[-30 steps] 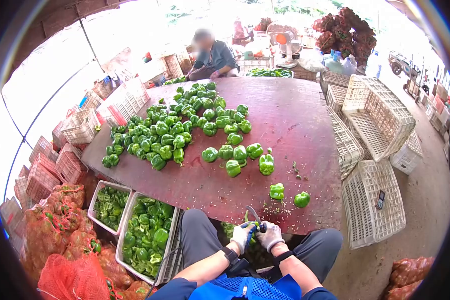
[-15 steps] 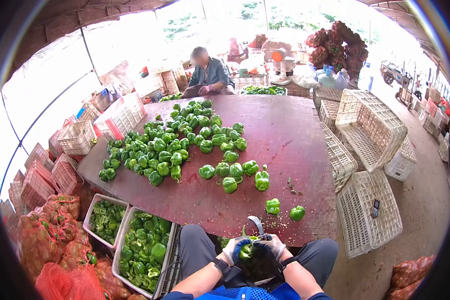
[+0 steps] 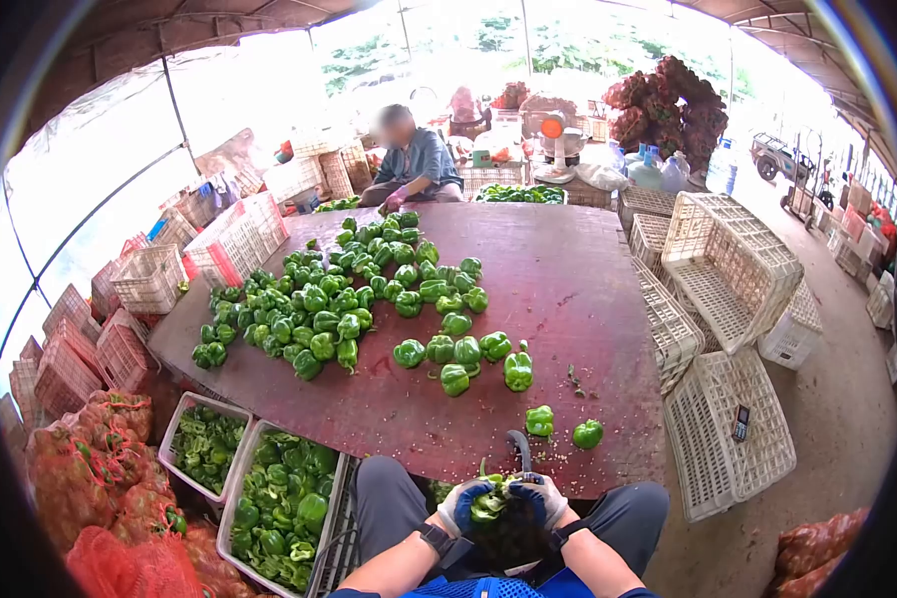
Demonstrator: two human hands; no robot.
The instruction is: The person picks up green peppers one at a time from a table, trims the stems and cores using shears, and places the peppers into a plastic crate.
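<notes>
My left hand [image 3: 459,507], in a white and blue glove, is closed around a green bell pepper [image 3: 487,505] whose flesh looks cut open. Close beside it, my gloved right hand [image 3: 544,497] grips a curved knife [image 3: 519,446], its hooked blade pointing up and away from me. The handle is hidden in the fingers. Both hands meet above my lap at the table's near edge. Just beyond them, two whole peppers, a left one [image 3: 539,422] and a right one [image 3: 588,434], lie on the red-brown table [image 3: 568,269].
A heap of bell peppers [image 3: 319,299] covers the table's left half. Crates of cut peppers [image 3: 279,498] stand at my left beside red mesh sacks [image 3: 95,458]. Plastic crates [image 3: 728,429] line the right side, one with a phone [image 3: 742,423] on it. Across the table sits another person [image 3: 414,164].
The curved blade has turned slightly and looks darker, and the pepper shows more opened flesh. Across the table, the other person's hand has reached to the pepper heap. The view has shifted slightly.
</notes>
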